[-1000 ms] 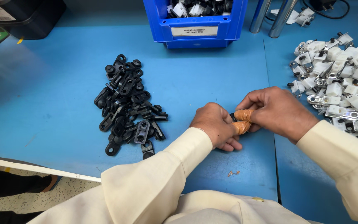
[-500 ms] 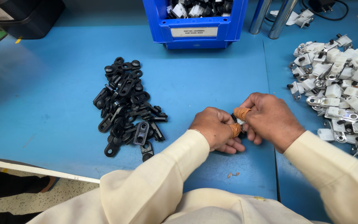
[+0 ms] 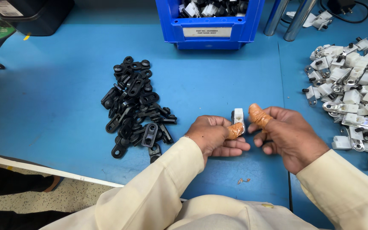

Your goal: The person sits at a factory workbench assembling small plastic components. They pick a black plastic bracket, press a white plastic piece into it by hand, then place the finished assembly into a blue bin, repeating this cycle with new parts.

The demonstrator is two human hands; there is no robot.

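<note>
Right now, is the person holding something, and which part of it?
Yes. The left hand pinches a small white part by its lower end with a taped thumb. The right hand is beside it, apparently holding nothing.

The tabletop (image 3: 56, 98) is plain blue. A small white part (image 3: 238, 116) sits between orange-taped fingertips (image 3: 256, 114). Black pieces (image 3: 135, 102) lie toward the left edge, white-and-silver clips (image 3: 354, 91) at the right edge. The far-edge bin (image 3: 207, 32) is blue; the sleeves (image 3: 158, 191) are cream.

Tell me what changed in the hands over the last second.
The right hand drew away to the right, letting go; the small white part now shows, held by the left hand alone. The pile of black parts and the blue bin stayed put.
</note>
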